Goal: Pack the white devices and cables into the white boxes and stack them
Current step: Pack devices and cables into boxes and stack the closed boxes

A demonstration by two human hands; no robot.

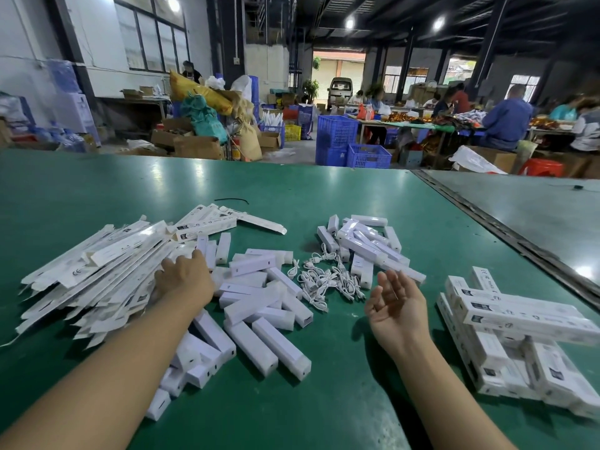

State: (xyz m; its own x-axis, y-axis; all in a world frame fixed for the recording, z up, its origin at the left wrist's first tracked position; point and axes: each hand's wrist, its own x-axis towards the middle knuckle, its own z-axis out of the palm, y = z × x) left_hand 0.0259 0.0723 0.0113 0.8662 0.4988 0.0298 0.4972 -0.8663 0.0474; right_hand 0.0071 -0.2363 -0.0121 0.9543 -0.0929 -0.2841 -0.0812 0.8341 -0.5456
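Observation:
A fan of flat, unfolded white boxes (97, 271) covers the left of the green table (324, 196). My left hand (183, 276) rests on the right edge of that pile, fingers hidden among the boxes. White bar-shaped devices (259, 306) lie heaped in the middle, and a second heap of devices (367, 245) sits further back. White cables (328, 277) lie tangled between the heaps. My right hand (394, 303) hovers palm-up and empty, fingers relaxed, just right of the cables. Packed white boxes (519, 345) are stacked crosswise at the right.
A loose black tie (231, 200) lies behind the flat boxes. A metal seam (487, 222) joins this table to a grey table on the right. Beyond are blue crates (352, 144), cardboard cartons and seated people at other tables.

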